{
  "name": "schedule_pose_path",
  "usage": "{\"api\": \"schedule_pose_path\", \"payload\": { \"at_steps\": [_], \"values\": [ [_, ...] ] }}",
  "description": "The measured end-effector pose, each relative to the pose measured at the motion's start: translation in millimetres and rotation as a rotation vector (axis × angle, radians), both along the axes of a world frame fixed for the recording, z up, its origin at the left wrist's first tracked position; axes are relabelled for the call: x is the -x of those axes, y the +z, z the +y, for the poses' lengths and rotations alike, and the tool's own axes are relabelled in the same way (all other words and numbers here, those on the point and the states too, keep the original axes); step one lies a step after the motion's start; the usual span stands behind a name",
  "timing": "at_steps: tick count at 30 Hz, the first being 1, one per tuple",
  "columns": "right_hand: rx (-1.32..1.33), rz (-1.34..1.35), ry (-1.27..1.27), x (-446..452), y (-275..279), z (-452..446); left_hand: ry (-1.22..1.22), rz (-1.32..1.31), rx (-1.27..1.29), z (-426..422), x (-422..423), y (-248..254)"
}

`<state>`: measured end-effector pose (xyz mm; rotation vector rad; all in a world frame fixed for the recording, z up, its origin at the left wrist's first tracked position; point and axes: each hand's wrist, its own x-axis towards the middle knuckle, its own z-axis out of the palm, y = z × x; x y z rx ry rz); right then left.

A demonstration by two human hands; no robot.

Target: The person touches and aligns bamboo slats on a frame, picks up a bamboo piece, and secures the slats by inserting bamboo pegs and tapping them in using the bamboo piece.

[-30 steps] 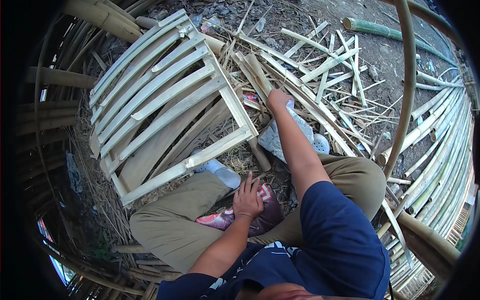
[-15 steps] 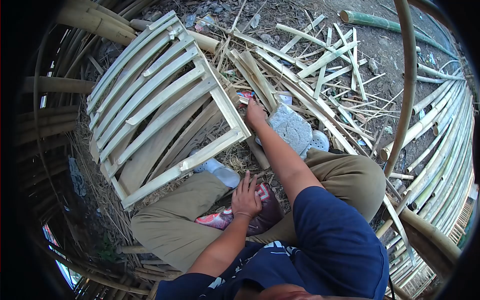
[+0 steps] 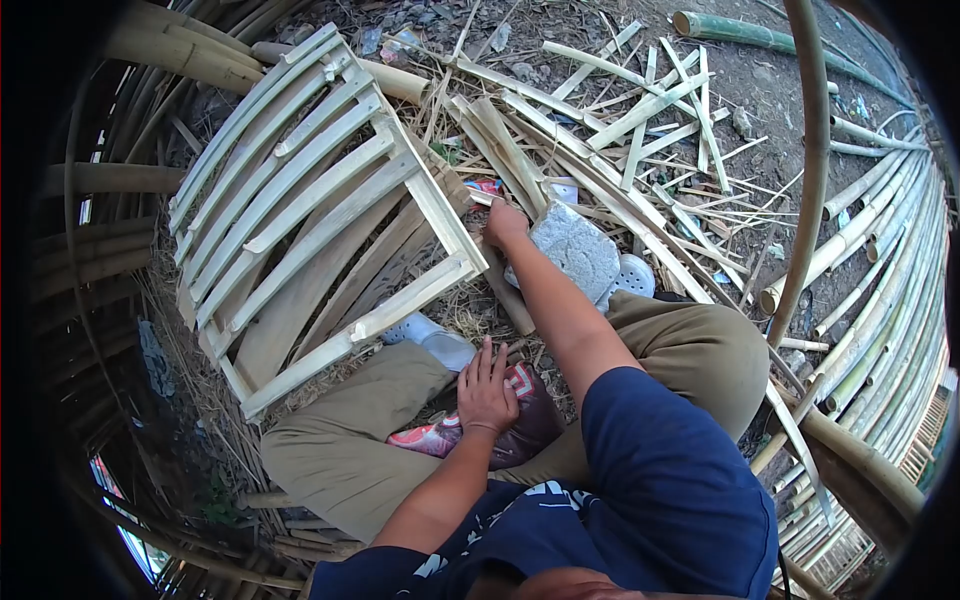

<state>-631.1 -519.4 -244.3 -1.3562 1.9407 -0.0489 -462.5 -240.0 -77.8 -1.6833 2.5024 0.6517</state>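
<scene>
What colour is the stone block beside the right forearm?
Light grey; the stone block shows best in the head view.

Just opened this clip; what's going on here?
Someone sits on the ground with the left hand lying flat on a maroon bag between the legs. The right hand reaches forward, just beyond the grey block. A small pale piece shows at its fingertips, but whether it is gripped is unclear. A slatted frame lies to the left, and loose strips are scattered ahead on the ground.
</scene>
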Motion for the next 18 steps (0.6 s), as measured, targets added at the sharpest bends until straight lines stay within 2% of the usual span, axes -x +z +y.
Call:
{"api": "schedule_pose_path", "payload": {
  "at_steps": [3,6,18],
  "values": [
    [0.114,-0.024,-0.216,-0.2,7.2,1.1,0.006,0.001,-0.002,-0.6,1.2,1.4],
    [0.031,-0.042,-0.242,3.7,1.9,-0.6,0.004,0.002,0.000,-0.6,0.3,1.3],
    [0.058,-0.081,-0.309,15.7,16.5,-5.3,0.008,0.012,-0.005,-0.8,0.1,1.0]
  ]
}}
